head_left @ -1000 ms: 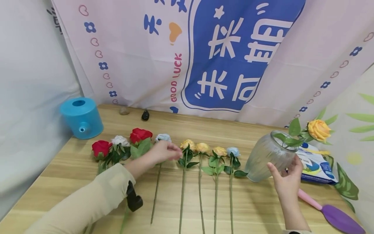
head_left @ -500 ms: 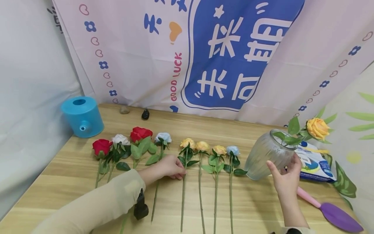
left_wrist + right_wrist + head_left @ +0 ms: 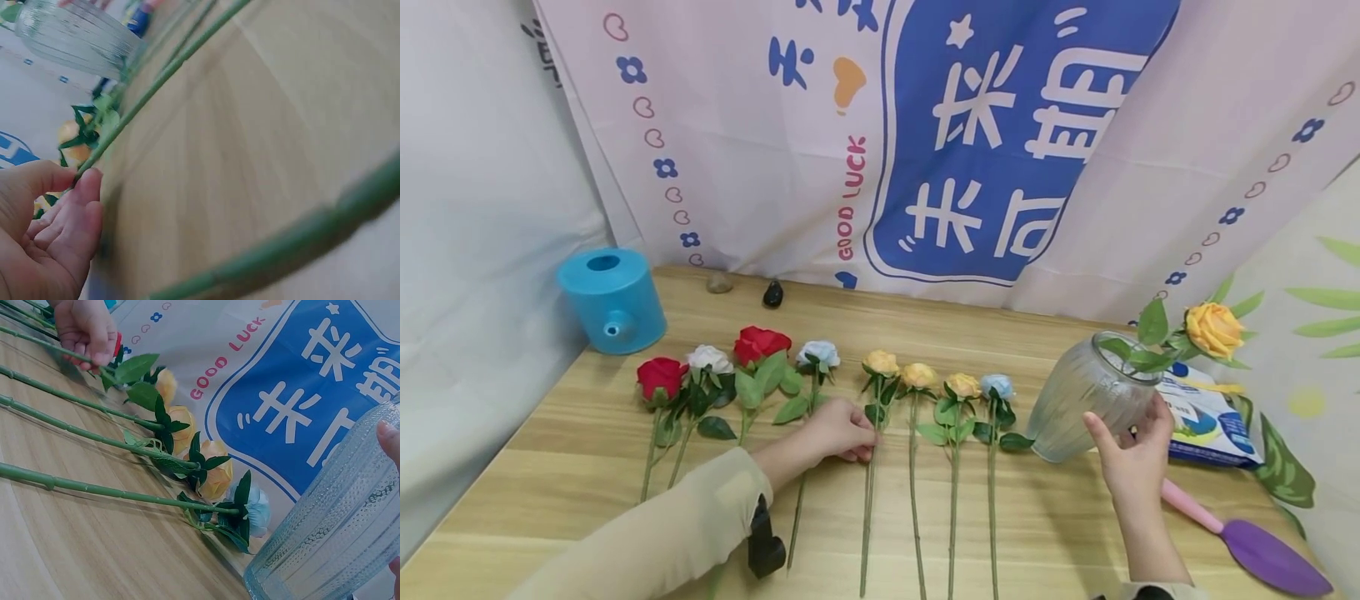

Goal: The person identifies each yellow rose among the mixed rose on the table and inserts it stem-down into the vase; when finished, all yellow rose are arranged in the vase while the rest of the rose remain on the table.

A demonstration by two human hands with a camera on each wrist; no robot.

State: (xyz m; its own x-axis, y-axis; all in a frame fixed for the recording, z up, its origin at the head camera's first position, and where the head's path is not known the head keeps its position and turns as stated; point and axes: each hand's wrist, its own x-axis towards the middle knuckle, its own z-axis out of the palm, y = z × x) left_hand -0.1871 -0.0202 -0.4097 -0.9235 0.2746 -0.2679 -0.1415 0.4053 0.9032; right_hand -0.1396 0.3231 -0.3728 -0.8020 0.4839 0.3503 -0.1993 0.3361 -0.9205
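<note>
In the head view my left hand (image 3: 838, 433) pinches the stem of the leftmost yellow rose (image 3: 880, 363) between thumb and fingertips, below its leaves. The left wrist view shows that green stem (image 3: 150, 94) slightly above the tabletop. My right hand (image 3: 1138, 471) holds a ribbed clear glass vase (image 3: 1071, 408), tilted with its mouth to the right. Out of the mouth leans another yellow rose (image 3: 1215, 330). Right of my left hand lie two more yellow roses (image 3: 919, 377) and a light blue rose (image 3: 997, 387), their stems towards me.
Left of my left hand lie red roses (image 3: 762, 345), a white rose (image 3: 709, 359) and a pale blue rose (image 3: 818, 353). A blue plastic container (image 3: 613, 304) stands back left, near a black stone (image 3: 773, 293). A purple spatula-like tool (image 3: 1273, 554) and a packet (image 3: 1213, 425) lie right.
My left hand has come down and right from above the pale blue rose and now pinches the yellow rose's stem, which has shifted slightly. My right hand and the vase stay nearly still.
</note>
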